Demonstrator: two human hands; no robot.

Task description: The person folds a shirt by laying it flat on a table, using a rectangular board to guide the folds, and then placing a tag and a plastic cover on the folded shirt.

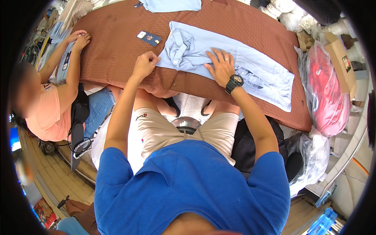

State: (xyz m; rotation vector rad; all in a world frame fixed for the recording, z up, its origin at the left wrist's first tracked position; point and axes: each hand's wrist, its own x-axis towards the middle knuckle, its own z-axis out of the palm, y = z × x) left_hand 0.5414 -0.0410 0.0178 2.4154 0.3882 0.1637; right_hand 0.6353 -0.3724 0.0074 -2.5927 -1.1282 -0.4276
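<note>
A light blue shirt (258, 58) lies folded lengthwise in front of me, with its sleeves and cuffs bunched on top near the left end. My left hand (144, 66) is closed, its thumb and forefinger pinching the shirt's near left corner. Spread flat over the middle of the cloth, my right hand (221, 67) presses down with fingers apart; a ring and a black watch (235, 82) show on it. Just beyond my left hand is a dark blue tag (149, 38) with a small white label on one end. The cloth beneath my right palm is hidden.
A brown quilted cover (113, 35) drapes the table. Another light blue garment (172, 4) lies at the far edge. A co-worker in a peach shirt (51, 102) sits at the left, hands on the table edge. Plastic-bagged red cloth (327, 90) and a cardboard box (340, 58) stand right.
</note>
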